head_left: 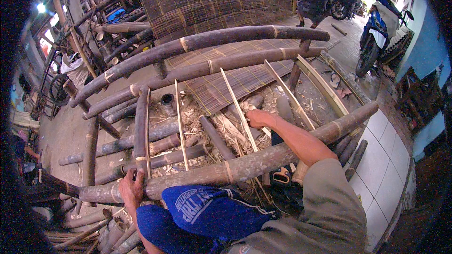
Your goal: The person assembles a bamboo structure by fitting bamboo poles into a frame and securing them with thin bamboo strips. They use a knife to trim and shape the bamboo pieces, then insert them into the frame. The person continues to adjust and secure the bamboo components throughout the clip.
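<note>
A bamboo frame spans the view, with a thick front pole just before my knees and two curved dark poles along its far side. Thin pale bamboo slats run between front and back. My left hand curls over the front pole at the left, beside a dark crosspiece. Reaching over the same pole, my right hand is low among the slats, next to the middle slat. Its fingers are bent inward; what they hold, if anything, is hidden.
Shavings and cut bamboo pieces litter the floor beneath the frame. An orange-and-black tool handle lies below the front pole. A woven bamboo blind stands behind. Another person and a motorcycle are at the back right.
</note>
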### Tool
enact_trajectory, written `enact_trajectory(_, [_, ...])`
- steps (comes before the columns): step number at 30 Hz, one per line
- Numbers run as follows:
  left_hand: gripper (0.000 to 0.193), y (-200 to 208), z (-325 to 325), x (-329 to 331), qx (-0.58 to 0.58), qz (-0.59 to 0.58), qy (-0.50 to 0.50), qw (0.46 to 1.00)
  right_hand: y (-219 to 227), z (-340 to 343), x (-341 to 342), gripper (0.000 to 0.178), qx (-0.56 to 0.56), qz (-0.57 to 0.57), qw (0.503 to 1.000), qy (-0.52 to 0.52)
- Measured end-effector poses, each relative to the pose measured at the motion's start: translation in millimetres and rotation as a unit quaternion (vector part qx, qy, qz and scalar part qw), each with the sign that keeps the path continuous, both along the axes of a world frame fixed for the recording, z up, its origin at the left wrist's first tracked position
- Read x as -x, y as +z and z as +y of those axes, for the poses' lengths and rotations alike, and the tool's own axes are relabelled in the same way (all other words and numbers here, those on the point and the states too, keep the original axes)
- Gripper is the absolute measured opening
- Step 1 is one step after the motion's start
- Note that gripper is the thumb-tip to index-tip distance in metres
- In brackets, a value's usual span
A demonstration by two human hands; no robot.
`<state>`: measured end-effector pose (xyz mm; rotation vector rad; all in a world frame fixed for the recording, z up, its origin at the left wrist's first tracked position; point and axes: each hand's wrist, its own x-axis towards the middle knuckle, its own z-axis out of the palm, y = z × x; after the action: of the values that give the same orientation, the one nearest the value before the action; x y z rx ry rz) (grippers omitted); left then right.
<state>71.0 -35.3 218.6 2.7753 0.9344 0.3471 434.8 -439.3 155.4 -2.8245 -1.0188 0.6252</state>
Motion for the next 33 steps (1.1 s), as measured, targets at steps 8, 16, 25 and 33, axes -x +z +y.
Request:
enact_trajectory(8, [0.048,4.9,-7.7,-2.7,-0.004,-0.007,0.011,1.000,-9.3,-6.7,-4.0,0.019,-0.026,-0.016,0.999,0.011])
enact_trajectory(16, [0.047,-1.4,-1.5,-1.8,0.008,-0.018,-0.005,1.000,4.8,-4.4,3.4,0.014,-0.018,-0.026,0.999,0.014])
enact_trajectory(25, [0.050,1.7,-1.7,-1.1,-0.009,0.012,0.007,1.000,4.2,-1.9,2.2,0.017,0.006,-0.035,0.999,0.023])
enact_trajectory(33, [0.050,-0.4,3.7,-1.3,0.003,0.014,-0.010,1.000,14.4,3.0,7.6,0.024,0.013,-0.004,1.000,0.026])
